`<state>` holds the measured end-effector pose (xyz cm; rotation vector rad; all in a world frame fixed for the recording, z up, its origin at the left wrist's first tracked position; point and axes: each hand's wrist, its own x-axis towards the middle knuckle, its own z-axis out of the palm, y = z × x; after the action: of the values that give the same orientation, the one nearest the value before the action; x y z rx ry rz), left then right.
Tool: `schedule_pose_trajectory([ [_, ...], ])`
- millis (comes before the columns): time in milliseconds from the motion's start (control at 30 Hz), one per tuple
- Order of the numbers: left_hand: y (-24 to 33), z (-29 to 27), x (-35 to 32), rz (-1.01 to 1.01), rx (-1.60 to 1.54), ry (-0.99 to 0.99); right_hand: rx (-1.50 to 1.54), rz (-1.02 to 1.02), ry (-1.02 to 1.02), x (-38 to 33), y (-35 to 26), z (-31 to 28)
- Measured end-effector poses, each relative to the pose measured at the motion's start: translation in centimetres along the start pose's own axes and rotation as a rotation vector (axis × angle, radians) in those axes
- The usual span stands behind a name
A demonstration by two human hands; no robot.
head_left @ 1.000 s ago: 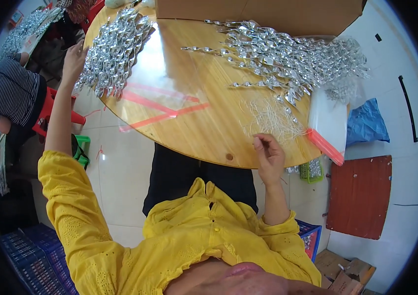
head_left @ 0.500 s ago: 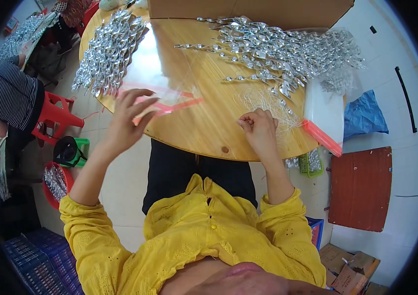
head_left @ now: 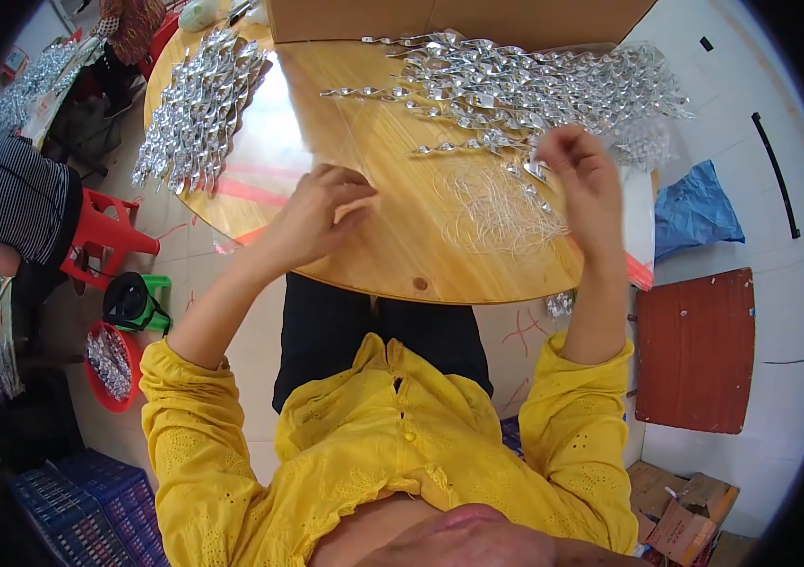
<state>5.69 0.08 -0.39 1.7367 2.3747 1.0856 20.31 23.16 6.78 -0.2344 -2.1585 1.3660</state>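
Note:
My left hand (head_left: pixel 326 213) hovers over the near left part of the round wooden table (head_left: pixel 364 260). Its fingers stretch forward, with the thumb apart, and I see nothing held. Farther right, my right hand (head_left: pixel 586 184) is raised beside a pile of twisted silver foil strips (head_left: pixel 515 90). Its fingers are loosely bent and slightly blurred, near the wide end of a strip; I cannot tell if they touch it. Thin clear threads (head_left: pixel 501 208) lie tangled between my hands. A clear plastic sleeve with a red-pink edge (head_left: pixel 250 189) lies flat at the left.
Another stack of silver strips (head_left: pixel 198 109) covers the table's far left. A cardboard box (head_left: pixel 458 19) stands along the back. A blue bag (head_left: pixel 700 213) is beyond the right edge. At the far left a person in a striped top (head_left: pixel 24 194) sits on a red stool (head_left: pixel 109 236).
My left hand has moved right, away from the plastic sleeve. My right hand has risen from the threads toward the silver strips at the far right, its pinched fingers loosening.

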Motion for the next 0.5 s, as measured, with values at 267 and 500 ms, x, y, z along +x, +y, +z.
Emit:
schedule_pose_trajectory([
  [267,3.7,2.0,-1.9,0.063,-0.141,-0.214,-0.645,-0.058,-0.196,-5.4,5.7,5.5],
  [500,4.4,2.2,-3.1,0.045,-0.159,-0.217,-0.687,0.036,-0.194,-5.4,5.9,7.2],
])
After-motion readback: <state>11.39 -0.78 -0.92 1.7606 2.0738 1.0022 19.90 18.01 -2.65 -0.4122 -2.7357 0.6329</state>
